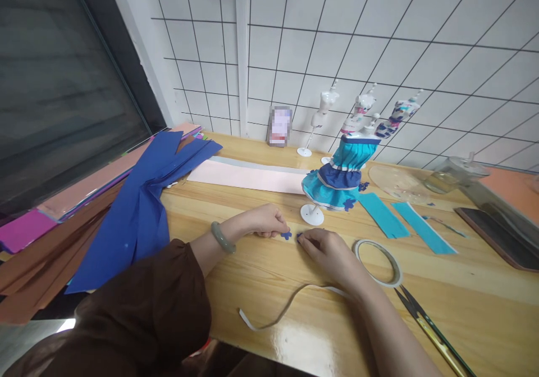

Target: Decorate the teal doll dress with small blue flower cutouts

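In the head view, our left hand (pixel 269 221) is pinched narrow on a small blue flower (pixel 286 236), midway between the near and far edges of the table (pixel 236 284). Just beside it, our right hand (pixel 322 246) pinches a dark-blue piece (pixel 299 237), mostly hidden by the fingers. Toward the far edge we see a dressed mannequin (pixel 343 166); toward the near edge, a pale strip (pixel 287 308) curls.

Dk brn sleeve (pixel 143 309), puffy w/ gathered cuff (pixel 196 267); 1 smooth gray-grn bangle (pixel 218 240) on L wrist (pixel 240 225).
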`<state>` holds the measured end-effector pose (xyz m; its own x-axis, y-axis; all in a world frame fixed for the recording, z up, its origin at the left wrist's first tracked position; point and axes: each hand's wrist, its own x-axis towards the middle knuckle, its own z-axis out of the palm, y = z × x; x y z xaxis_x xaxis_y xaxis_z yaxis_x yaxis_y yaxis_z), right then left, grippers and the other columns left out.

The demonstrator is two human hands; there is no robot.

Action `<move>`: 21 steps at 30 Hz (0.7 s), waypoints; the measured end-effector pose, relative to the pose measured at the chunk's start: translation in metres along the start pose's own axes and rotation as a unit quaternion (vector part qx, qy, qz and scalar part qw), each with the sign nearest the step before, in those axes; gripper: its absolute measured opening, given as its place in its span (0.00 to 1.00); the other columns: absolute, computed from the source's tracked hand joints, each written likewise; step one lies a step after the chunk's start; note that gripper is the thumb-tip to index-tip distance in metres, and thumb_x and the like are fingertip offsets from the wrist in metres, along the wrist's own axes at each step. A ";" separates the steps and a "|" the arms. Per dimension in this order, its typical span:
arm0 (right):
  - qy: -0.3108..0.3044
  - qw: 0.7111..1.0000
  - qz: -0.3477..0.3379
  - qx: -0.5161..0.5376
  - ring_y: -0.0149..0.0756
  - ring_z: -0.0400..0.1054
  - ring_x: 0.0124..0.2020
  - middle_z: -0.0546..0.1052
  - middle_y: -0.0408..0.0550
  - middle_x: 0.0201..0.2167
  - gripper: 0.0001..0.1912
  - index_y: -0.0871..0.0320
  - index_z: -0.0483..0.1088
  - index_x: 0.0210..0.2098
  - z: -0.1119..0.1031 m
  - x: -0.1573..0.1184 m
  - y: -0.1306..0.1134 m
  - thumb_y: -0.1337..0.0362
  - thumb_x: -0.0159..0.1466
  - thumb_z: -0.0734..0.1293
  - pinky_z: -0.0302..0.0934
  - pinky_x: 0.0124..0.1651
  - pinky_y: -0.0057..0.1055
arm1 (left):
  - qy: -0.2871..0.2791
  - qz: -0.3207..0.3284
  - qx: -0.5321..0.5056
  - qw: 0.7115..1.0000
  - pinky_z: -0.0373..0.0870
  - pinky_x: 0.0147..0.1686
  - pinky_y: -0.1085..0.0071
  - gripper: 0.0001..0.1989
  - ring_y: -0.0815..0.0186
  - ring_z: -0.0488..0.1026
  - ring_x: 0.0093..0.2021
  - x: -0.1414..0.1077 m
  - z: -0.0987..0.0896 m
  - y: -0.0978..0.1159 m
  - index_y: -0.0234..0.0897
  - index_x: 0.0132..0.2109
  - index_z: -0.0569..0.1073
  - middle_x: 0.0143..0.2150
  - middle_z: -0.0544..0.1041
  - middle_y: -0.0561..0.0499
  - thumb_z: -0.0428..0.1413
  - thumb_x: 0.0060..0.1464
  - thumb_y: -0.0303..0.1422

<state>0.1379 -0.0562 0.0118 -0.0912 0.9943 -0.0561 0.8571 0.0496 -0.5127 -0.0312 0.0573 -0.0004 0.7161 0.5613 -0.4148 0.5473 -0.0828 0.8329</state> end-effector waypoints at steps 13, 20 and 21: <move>0.057 0.977 0.027 0.204 0.31 0.60 0.25 0.67 0.41 0.25 0.18 0.61 0.65 0.45 0.001 0.001 0.011 0.56 0.59 0.62 0.54 0.28 0.27 | -0.038 0.023 -0.132 0.990 0.44 0.13 0.79 0.14 0.78 0.53 0.14 0.002 -0.006 0.000 0.33 0.33 0.73 0.17 0.64 0.58 0.59 0.40 0.39; 0.022 0.944 0.072 0.320 0.25 0.50 0.19 0.61 0.37 0.18 0.21 0.61 0.70 0.33 -0.008 -0.001 0.000 0.47 0.58 0.62 0.44 0.22 0.24 | -0.073 0.064 -0.177 0.979 0.43 0.13 0.80 0.14 0.79 0.53 0.14 -0.005 -0.003 0.010 0.34 0.32 0.71 0.18 0.63 0.58 0.60 0.41 0.40; 0.011 0.942 0.073 0.328 0.24 0.49 0.19 0.60 0.37 0.17 0.21 0.61 0.69 0.32 -0.008 0.000 -0.002 0.47 0.58 0.62 0.43 0.21 0.24 | -0.074 0.067 -0.180 0.979 0.44 0.14 0.80 0.14 0.79 0.53 0.14 -0.006 -0.001 0.012 0.34 0.31 0.71 0.18 0.63 0.58 0.60 0.41 0.40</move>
<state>0.1400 -0.0561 0.0193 0.0195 0.9880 -0.1535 0.3621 -0.1501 -0.9200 -0.0298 0.0536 0.0125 0.8407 0.4378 -0.3186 0.2747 0.1623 0.9477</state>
